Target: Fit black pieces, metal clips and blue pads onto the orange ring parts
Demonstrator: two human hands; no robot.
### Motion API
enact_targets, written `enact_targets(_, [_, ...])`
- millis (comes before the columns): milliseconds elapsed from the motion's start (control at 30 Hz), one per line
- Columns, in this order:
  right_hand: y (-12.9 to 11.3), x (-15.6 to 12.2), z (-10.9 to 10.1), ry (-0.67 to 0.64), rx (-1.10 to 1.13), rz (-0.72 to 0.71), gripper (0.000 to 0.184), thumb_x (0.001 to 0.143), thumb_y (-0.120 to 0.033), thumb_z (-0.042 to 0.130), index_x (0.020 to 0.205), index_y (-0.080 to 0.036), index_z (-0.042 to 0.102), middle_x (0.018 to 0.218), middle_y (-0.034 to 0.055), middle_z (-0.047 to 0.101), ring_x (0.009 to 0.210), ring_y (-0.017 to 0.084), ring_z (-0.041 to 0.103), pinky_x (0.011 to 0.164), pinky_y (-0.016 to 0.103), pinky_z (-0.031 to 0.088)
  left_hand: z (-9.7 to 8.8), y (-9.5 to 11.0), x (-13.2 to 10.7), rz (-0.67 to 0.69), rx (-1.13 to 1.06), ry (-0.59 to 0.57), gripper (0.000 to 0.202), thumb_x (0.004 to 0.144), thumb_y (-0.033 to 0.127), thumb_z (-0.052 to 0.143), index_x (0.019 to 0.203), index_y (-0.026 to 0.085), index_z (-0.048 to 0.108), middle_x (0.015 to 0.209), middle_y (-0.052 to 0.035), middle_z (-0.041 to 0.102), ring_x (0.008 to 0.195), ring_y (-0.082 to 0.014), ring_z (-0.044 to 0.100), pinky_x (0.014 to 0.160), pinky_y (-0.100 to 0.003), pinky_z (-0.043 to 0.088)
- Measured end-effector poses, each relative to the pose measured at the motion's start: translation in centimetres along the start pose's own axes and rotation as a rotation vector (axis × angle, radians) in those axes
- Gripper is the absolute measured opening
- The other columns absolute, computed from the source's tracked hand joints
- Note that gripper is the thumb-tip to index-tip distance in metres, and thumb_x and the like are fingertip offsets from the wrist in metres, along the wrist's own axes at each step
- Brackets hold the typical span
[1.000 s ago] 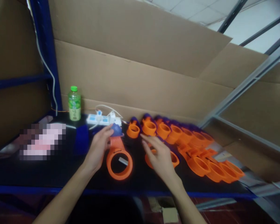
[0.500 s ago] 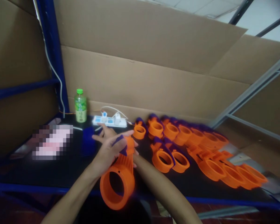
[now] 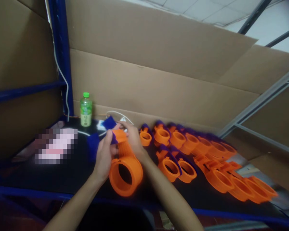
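Observation:
My left hand [image 3: 103,157] grips an orange plastic tape dispenser [image 3: 126,176] by its narrow upper end, its large ring hanging toward me. A dark blue piece wraps part of that end, beside my thumb. My right hand [image 3: 133,136] is on the far side of the dispenser, fingers pinched at the edge of a small dark blue square [image 3: 109,123]. Its fingertips are partly hidden and blurred. Another dark blue piece [image 3: 93,146] lies on the black tabletop [image 3: 69,179], left of my left hand.
Several orange dispensers with blue parts [image 3: 170,168] stand in rows at the right, and more orange ones [image 3: 220,181] lie further right. A green-capped bottle [image 3: 86,110] and a white power strip [image 3: 100,125] with cables are at the back. Cardboard panels [image 3: 159,83] wall the bench.
My right hand has moved from the left, behind the dispenser, to its right side, and now has a blue square at its fingertips. The dispenser has risen slightly, and my left thumb has shifted.

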State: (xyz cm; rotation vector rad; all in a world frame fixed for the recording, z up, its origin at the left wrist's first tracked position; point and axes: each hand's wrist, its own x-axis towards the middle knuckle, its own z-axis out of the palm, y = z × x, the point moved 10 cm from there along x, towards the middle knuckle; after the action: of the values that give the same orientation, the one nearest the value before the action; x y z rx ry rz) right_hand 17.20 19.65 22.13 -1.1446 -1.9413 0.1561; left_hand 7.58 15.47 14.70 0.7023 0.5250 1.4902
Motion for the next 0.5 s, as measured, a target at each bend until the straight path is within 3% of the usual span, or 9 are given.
enact_targets(100, [-1.3, -1.3, -5.0, 0.205, -0.074, -0.074, 0.017, 0.092, -0.024, 0.062, 0.103, -0.021, 0.075, 0.094, 0.0053, 0.072, 0.087, 0.019, 0.067, 0.081, 0.034, 0.055, -1.5, 0.6, 0.4, 0.15, 0.076, 0.13, 0.069, 0.088, 0.06, 0.063, 0.144, 0.021, 0.055, 0.113, -0.0116, 0.075, 0.092, -0.0266, 0.074, 0.081, -0.036, 0.059])
enact_targets(200, [-4.1, -5.0, -9.2, 0.387, -0.21, -0.265, 0.017, 0.091, -0.017, 0.065, 0.103, -0.022, 0.074, 0.086, 0.0042, 0.07, 0.081, 0.017, 0.065, 0.074, 0.031, 0.054, -2.1, 0.7, 0.6, 0.213, 0.119, 0.18, 0.07, 0.086, 0.059, 0.066, 0.144, 0.022, 0.055, 0.116, -0.0108, 0.074, 0.093, -0.0251, 0.073, 0.079, -0.034, 0.058])
enact_targets(333, [-7.6, -9.2, -9.3, 0.347, -0.356, -0.524, 0.035, 0.086, -0.006, 0.068, 0.118, -0.022, 0.069, 0.087, 0.0047, 0.069, 0.08, 0.017, 0.064, 0.072, 0.031, 0.055, -2.0, 0.5, 0.8, 0.206, 0.119, 0.164, 0.069, 0.087, 0.057, 0.067, 0.145, 0.023, 0.054, 0.11, -0.0094, 0.074, 0.086, -0.0225, 0.073, 0.076, -0.033, 0.057])
enact_targets(500, [-8.2, -10.0, -8.3, 0.32, -0.413, -0.571, 0.037, 0.086, -0.005, 0.068, 0.12, -0.02, 0.067, 0.088, 0.0053, 0.069, 0.081, 0.017, 0.064, 0.071, 0.031, 0.056, -1.6, 0.2, 0.8, 0.184, 0.143, 0.12, 0.065, 0.086, 0.056, 0.068, 0.14, 0.02, 0.058, 0.109, -0.0101, 0.074, 0.084, -0.0224, 0.072, 0.076, -0.034, 0.057])
